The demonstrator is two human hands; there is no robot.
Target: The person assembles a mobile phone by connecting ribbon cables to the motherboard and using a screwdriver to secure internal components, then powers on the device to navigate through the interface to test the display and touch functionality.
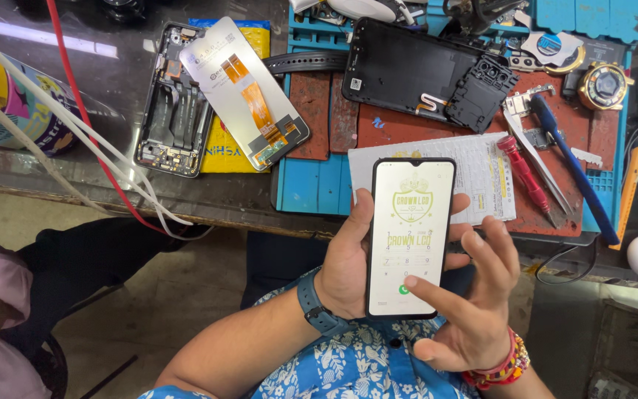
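The dark workbench (112, 66) fills the upper part of the view, and on it lies a blue repair mat (319, 185) with reddish-brown pads. On the left of the bench rests an opened phone frame (171, 103) with a loose display panel (249, 92) leaning across it, its orange ribbon cable facing up. At the top of the mat lies a black back cover (407, 70), with a white printed paper (481, 166) below it and a red screwdriver (522, 174), tweezers (533, 151) and a blue-handled tool (574, 174) to the right. Just in front of the bench edge, over the person's lap, the smartphone (410, 236) is held upright with its lit screen showing a dial pad. The left hand (348, 266), a dark band on its wrist, cradles it from behind, thumb along the left edge and fingertips curled round the right edge. The right hand (474, 295) is open, fingers spread, its index finger touching the green call button near the screen's bottom
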